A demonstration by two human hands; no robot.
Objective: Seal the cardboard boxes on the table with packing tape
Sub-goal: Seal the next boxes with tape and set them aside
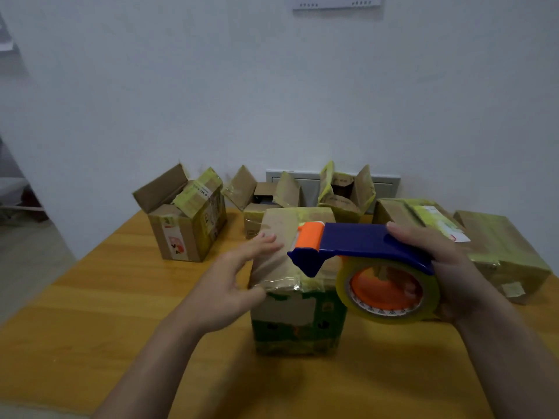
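Right hand gripping tape dispenser, left hand spread by box, yellow wooden table, white wall

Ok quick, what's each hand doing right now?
Left hand: open, fingers straight, at the top of the front box.
Right hand: closed around the blue tape dispenser.
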